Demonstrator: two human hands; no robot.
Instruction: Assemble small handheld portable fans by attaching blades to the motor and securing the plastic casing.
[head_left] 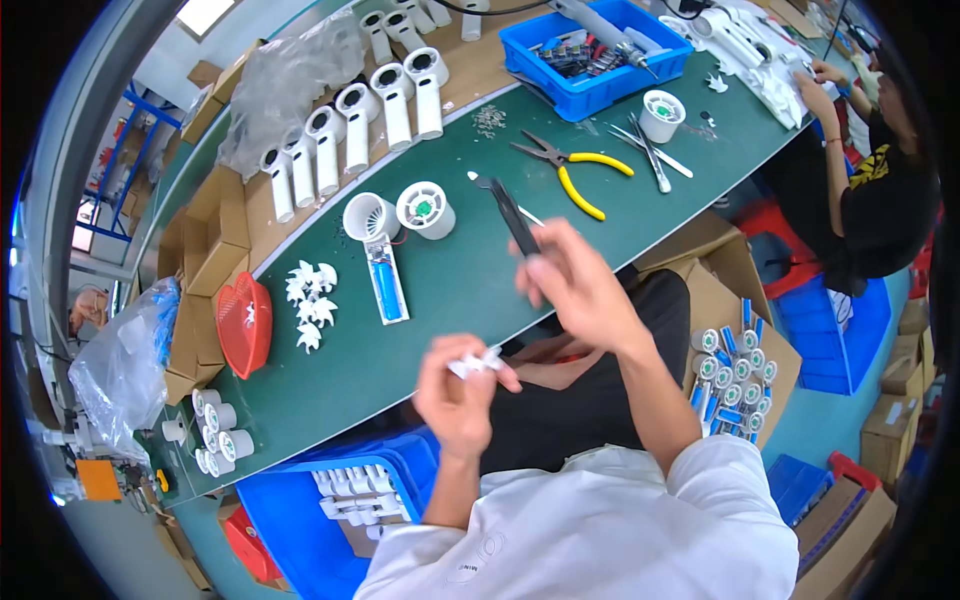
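- While the left hand [458, 408] pinched a white bladed piece [473, 365], the right hand [577, 287] grasped a black tool [515, 220] over the worktop [450, 295].
- Yellow-handled pliers [557, 159] lay beyond the right hand.

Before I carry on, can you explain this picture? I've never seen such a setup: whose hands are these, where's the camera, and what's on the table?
There's no machine arm here: these are a person's own bare hands. The single picture comes from a wide fisheye camera on their head, looking down, so straight edges bend near the rim. The left hand holds a small white piece; the right hand holds a slim black tool. On the green tabletop lie yellow-handled pliers, loose white finned pieces and an opened white housing with a blue cylinder inside. A blue bin of parts sits at the far side.
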